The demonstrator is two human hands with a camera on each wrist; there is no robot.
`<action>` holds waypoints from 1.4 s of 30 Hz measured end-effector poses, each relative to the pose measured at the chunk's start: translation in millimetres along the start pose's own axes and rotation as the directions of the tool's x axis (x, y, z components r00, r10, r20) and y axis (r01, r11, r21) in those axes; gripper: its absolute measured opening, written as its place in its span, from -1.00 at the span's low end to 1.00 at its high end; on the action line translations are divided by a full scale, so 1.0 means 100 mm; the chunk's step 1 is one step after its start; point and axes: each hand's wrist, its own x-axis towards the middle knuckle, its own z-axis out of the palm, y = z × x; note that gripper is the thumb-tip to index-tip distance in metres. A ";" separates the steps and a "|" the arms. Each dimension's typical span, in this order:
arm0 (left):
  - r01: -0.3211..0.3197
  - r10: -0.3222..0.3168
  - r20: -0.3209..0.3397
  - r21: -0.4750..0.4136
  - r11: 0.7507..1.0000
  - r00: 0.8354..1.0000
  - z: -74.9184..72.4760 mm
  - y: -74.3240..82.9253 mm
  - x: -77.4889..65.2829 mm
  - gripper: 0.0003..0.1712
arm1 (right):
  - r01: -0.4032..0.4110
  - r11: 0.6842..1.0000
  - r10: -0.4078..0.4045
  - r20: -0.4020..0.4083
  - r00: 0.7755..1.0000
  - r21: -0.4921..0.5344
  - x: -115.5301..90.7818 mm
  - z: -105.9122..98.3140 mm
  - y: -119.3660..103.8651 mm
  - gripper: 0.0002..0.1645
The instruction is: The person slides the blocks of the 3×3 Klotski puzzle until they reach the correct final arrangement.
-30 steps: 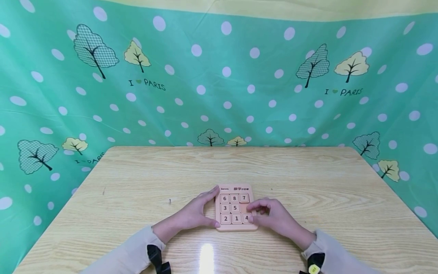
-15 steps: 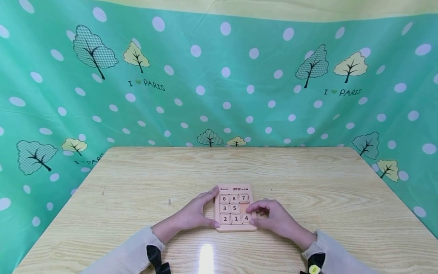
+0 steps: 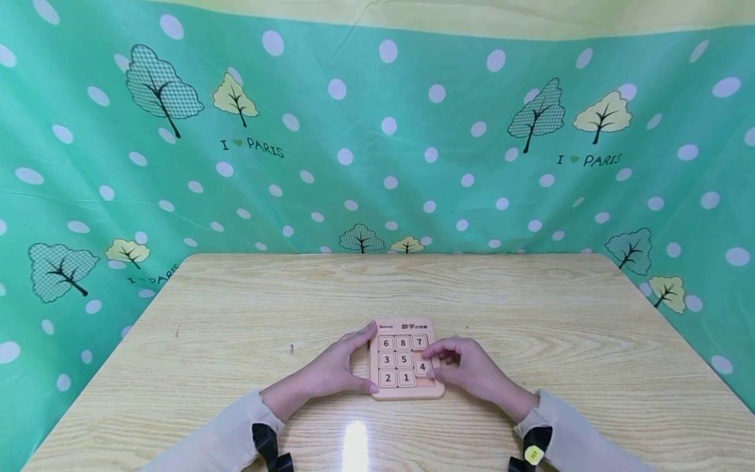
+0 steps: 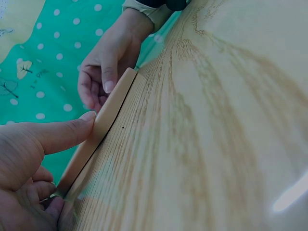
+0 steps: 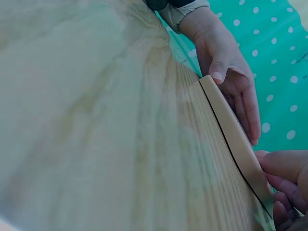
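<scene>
A pink sliding number puzzle (image 3: pixel 407 394) lies flat on the table, with numbered tiles in its frame. My left hand (image 3: pixel 331 367) holds the puzzle's left side, thumb at the near corner and index finger at the far one. In the left wrist view, that thumb presses the puzzle's edge (image 4: pixel 103 118). My right hand (image 3: pixel 474 372) is at the right side, thumb and index finger on the 4 tile (image 3: pixel 422 368). This tile sits partway between the middle and bottom rows of the right column, below the 7 tile (image 3: pixel 419 342). Gaps show above and below it.
The wood-grain table (image 3: pixel 265 295) extends around the puzzle, with a bright reflection near its front edge. Behind it hangs a green dotted curtain (image 3: pixel 377 164) printed with trees. Black straps (image 3: pixel 267 446) circle both wrists.
The 4 tile has slid up from the bottom right slot towards the middle row, my right thumb and finger moving with it. My left hand stays in place.
</scene>
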 end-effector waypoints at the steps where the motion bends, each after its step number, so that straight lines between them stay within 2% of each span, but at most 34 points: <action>1: 0.001 -0.001 0.000 -0.001 1.000 1.000 0.00 0.00 0.00 0.22 | -0.002 1.000 0.002 -0.002 1.000 -0.007 0.01 0.00 0.00 -0.67; 24: -0.008 0.008 -0.004 0.015 1.000 1.000 0.00 0.01 -0.01 0.22 | 0.038 0.996 -0.043 -0.063 0.997 -0.080 0.08 0.01 -0.01 -0.72; 32: -0.008 0.008 -0.003 0.024 1.000 1.000 0.01 0.01 -0.01 0.22 | 0.024 1.000 -0.025 -0.067 0.997 -0.010 0.05 0.06 -0.06 -0.67; 42: -0.002 0.002 -0.001 0.021 1.000 1.000 0.00 -0.01 0.00 0.21 | 0.021 0.999 -0.017 -0.084 0.996 0.043 -0.02 0.26 -0.14 -0.66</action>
